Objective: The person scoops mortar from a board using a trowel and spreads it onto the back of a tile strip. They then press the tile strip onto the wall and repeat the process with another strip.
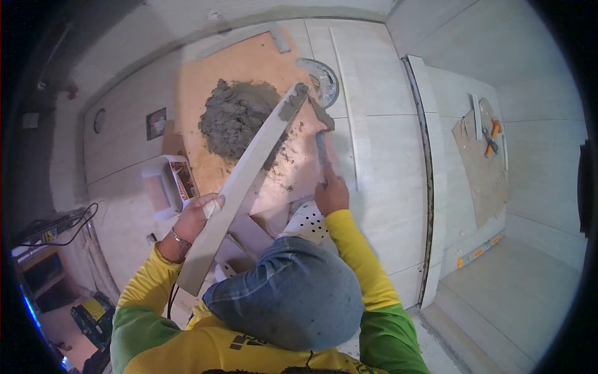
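Note:
My left hand [192,221] grips the edge of a long, pale tile strip [240,174], which slants up and away from me. Grey mortar [291,107] coats the strip's far end. My right hand [332,193] is closed round the handle of a trowel [321,149]; its mortar-smeared blade lies right beside the strip's coated end. Beyond my left hand, a heap of wet mortar [233,121] sits on an orange-brown board [196,165], with crumbs scattered to its right. Something white shows at my left fingertips.
A white container [163,187] stands left of the board. A curved grey piece [333,81] lies at its far right corner. Farther right, a dark gap [420,137] crosses the floor, and orange-handled pliers [493,136] rest on a brown sheet [483,181]. Cables [62,234] hang at the left.

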### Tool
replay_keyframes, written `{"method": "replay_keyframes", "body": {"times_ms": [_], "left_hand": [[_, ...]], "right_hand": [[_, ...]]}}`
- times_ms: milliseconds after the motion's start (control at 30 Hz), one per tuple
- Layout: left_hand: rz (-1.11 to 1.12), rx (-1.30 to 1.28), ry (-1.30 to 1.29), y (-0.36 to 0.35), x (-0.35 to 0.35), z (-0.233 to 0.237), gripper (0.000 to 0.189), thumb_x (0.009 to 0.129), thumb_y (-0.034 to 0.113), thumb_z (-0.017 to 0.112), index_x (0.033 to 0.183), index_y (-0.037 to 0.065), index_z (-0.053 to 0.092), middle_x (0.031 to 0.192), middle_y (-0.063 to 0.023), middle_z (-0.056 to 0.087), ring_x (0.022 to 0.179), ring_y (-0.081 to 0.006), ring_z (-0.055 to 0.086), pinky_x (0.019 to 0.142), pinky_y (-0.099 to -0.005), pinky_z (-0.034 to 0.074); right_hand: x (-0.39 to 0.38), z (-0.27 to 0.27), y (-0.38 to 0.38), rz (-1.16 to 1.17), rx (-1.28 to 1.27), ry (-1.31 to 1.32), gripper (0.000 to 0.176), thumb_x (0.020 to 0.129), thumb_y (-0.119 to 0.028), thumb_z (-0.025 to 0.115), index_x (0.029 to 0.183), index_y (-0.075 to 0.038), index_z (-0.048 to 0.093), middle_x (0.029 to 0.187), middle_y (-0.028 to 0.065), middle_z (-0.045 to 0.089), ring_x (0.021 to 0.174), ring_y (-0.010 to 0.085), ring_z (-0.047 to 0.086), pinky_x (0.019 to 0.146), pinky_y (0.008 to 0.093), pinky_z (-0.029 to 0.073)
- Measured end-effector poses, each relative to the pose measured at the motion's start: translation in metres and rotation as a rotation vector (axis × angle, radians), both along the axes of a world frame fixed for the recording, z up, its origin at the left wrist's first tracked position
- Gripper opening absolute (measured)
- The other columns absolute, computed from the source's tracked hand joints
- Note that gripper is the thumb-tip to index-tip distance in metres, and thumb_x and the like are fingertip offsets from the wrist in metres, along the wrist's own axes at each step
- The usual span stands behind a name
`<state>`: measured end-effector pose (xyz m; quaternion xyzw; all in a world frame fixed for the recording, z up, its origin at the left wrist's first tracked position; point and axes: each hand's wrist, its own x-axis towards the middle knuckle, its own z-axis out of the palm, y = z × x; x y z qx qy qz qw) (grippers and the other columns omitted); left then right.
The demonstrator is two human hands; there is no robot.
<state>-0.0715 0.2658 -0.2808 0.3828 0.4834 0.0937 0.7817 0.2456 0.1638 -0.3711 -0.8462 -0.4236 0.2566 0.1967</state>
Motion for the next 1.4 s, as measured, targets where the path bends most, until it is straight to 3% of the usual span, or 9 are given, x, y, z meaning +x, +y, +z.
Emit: {"method": "replay_keyframes", "body": {"times_ms": [200,300,567,800,900,967,1100,1333,1400], "left_hand": [[-0.035,0.201,-0.126,0.014,0.008,0.023,0.033,0.093,0.039,0.055,0.093,0.006,0.059,0.083,-0.0039,0.064,0.072,-0.0123,0.062,0.062,-0.0250,0.049],[-0.170,0.322,0.173,0.036,0.019,0.056,0.039,0.093,0.043,0.055,0.097,0.005,0.061,0.081,-0.0026,0.065,0.070,-0.0105,0.061,0.060,-0.0235,0.048],[0.037,0.420,0.195,0.063,0.025,0.105,0.033,0.094,0.038,0.056,0.093,0.006,0.065,0.077,0.0028,0.062,0.062,-0.0038,0.053,0.055,-0.0218,0.042],[0.004,0.534,0.289,0.057,0.012,0.072,0.038,0.093,0.043,0.055,0.096,0.006,0.064,0.078,0.0010,0.064,0.064,-0.0056,0.057,0.058,-0.0200,0.045],[0.015,0.408,0.284,0.051,0.018,0.066,0.039,0.093,0.042,0.055,0.096,0.005,0.065,0.079,0.0010,0.064,0.066,-0.0063,0.057,0.060,-0.0214,0.046],[0.049,0.322,0.206,0.047,0.021,0.053,0.035,0.093,0.038,0.056,0.097,0.004,0.065,0.078,0.0014,0.063,0.065,-0.0055,0.056,0.058,-0.0215,0.045],[-0.026,0.325,0.212,0.043,0.035,0.060,0.033,0.094,0.035,0.057,0.099,0.004,0.065,0.076,0.0013,0.063,0.064,-0.0052,0.056,0.057,-0.0219,0.045],[-0.010,0.145,0.078,0.021,0.043,0.039,0.034,0.094,0.036,0.057,0.101,0.004,0.064,0.081,0.0000,0.063,0.070,-0.0081,0.058,0.060,-0.0205,0.046],[0.022,0.151,0.012,0.014,0.043,0.026,0.035,0.093,0.035,0.057,0.106,0.004,0.061,0.085,-0.0030,0.065,0.073,-0.0108,0.062,0.063,-0.0243,0.053]], "right_hand": [[0.020,0.039,-0.033,0.135,0.072,0.125,0.063,0.076,-0.015,0.061,0.138,-0.014,0.044,0.083,0.0246,0.060,0.079,0.0415,0.059,0.074,0.0472,0.049],[0.024,0.058,-0.019,0.258,0.028,0.080,0.062,0.077,-0.016,0.060,0.137,-0.017,0.045,0.082,0.0237,0.059,0.077,0.0417,0.060,0.075,0.0475,0.049],[0.022,0.064,0.040,0.437,-0.094,-0.153,0.062,0.079,-0.013,0.055,0.138,-0.023,0.042,0.094,0.0210,0.059,0.084,0.0393,0.062,0.078,0.0462,0.051],[0.036,0.064,0.023,0.515,-0.224,-0.131,0.059,0.081,-0.011,0.052,0.138,-0.022,0.043,0.100,0.0218,0.060,0.086,0.0399,0.061,0.079,0.0471,0.050],[0.052,0.068,0.003,0.606,-0.121,-0.101,0.059,0.081,-0.011,0.056,0.138,-0.023,0.045,0.088,0.0168,0.062,0.073,0.0317,0.063,0.069,0.0425,0.052],[0.058,0.098,-0.005,0.414,-0.375,0.489,0.063,0.078,-0.013,0.064,0.138,-0.017,0.046,0.084,0.0165,0.064,0.072,0.0263,0.064,0.065,0.0385,0.052],[0.063,0.097,-0.044,0.178,-0.396,0.872,0.065,0.077,-0.011,0.069,0.138,-0.018,0.047,0.071,0.0070,0.059,0.059,0.0146,0.055,0.053,0.0303,0.047],[0.034,0.088,-0.062,-0.076,-0.150,0.879,0.064,0.078,-0.012,0.070,0.138,-0.011,0.046,0.074,0.0042,0.060,0.059,0.0120,0.055,0.052,0.0289,0.046],[0.023,0.060,-0.058,0.111,0.312,0.403,0.064,0.077,-0.012,0.069,0.137,-0.013,0.047,0.084,0.0122,0.064,0.069,0.0220,0.061,0.063,0.0354,0.049]]}}
